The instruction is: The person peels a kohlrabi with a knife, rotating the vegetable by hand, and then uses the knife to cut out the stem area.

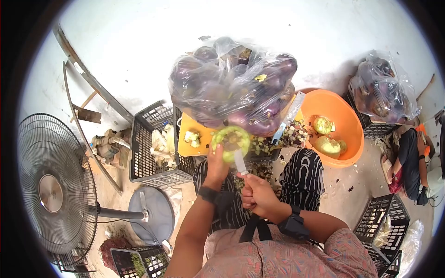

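Note:
My left hand [217, 163] is closed round the lower left side of a pale green, peeled round vegetable [230, 142] with a brownish middle. In my right hand [259, 192] is a knife [240, 162], its short blade pointing up against the vegetable's lower edge. A yellow-orange board [189, 129] lies behind my left hand, with a small pale piece [192, 138] on it. Just beyond sits a large clear bag of purple eggplants [232, 88]. A cleaver-like blade with a blue handle [278, 135] rests to the right of the bag, among dark peel scraps [296, 133].
An orange tub [351, 134] at right holds peeled vegetables. Black crates [139, 153] stand left and lower right [394, 208]. A large fan [55, 192] is at far left. Another eggplant bag [382, 90] sits at upper right; a seated person [409, 160] is at the right edge.

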`<state>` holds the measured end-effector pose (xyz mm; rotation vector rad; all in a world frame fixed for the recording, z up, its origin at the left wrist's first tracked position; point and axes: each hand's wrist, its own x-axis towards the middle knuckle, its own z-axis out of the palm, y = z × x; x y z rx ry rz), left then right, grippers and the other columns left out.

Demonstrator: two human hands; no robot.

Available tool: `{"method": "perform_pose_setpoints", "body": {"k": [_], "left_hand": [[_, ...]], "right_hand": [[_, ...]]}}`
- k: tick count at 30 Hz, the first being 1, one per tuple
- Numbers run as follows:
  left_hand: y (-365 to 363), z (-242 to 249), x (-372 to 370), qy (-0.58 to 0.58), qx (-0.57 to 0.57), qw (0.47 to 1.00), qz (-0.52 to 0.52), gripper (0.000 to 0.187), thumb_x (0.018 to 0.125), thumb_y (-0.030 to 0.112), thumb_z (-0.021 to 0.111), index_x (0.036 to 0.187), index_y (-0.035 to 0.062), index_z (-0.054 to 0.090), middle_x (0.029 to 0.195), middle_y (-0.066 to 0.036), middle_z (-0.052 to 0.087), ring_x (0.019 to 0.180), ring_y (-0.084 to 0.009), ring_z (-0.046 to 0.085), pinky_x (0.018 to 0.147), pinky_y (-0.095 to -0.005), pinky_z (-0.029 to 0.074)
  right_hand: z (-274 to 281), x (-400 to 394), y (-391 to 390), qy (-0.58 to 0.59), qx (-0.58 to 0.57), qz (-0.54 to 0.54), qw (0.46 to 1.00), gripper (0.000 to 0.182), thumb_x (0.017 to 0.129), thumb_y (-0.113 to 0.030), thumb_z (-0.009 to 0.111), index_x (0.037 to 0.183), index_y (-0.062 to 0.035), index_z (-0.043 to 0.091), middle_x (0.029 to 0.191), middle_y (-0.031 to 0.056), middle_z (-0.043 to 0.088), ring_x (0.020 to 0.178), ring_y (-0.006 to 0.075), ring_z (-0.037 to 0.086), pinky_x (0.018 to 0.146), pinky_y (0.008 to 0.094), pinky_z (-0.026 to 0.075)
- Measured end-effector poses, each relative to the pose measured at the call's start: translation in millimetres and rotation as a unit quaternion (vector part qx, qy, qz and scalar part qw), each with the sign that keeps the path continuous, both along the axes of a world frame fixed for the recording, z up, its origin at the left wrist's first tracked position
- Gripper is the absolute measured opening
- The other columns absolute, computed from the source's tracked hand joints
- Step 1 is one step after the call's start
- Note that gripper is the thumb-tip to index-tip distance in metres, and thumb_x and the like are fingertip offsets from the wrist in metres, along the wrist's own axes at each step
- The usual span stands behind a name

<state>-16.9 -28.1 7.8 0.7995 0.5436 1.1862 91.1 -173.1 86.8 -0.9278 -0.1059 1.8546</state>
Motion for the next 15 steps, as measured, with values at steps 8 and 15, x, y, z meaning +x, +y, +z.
{"method": "perform_pose_setpoints", "body": {"k": [8,15], "left_hand": [[3.2,-8.8,2.9,0.074,0.049,0.994,0.055,0.040,0.099,0.021,0.040,0.135,0.0030,0.036,0.117,-0.011,0.052,0.101,-0.0162,0.054,0.083,-0.0292,0.048],[0.6,-18.4,7.3,0.186,0.144,0.964,0.128,0.041,0.098,0.017,0.040,0.136,0.0026,0.035,0.119,-0.012,0.052,0.100,-0.0163,0.054,0.083,-0.0284,0.048]], "right_hand": [[1.0,-4.0,5.7,0.065,-0.006,-0.018,0.998,0.031,0.102,-0.031,0.036,0.125,-0.0123,0.047,0.064,-0.0021,0.033,0.048,0.0085,0.031,0.050,0.0266,0.034],[18.5,0.2,3.9,0.166,-0.040,-0.050,0.984,0.032,0.102,-0.030,0.036,0.126,-0.0105,0.044,0.066,-0.0020,0.034,0.049,0.0083,0.032,0.052,0.0260,0.033]]}}
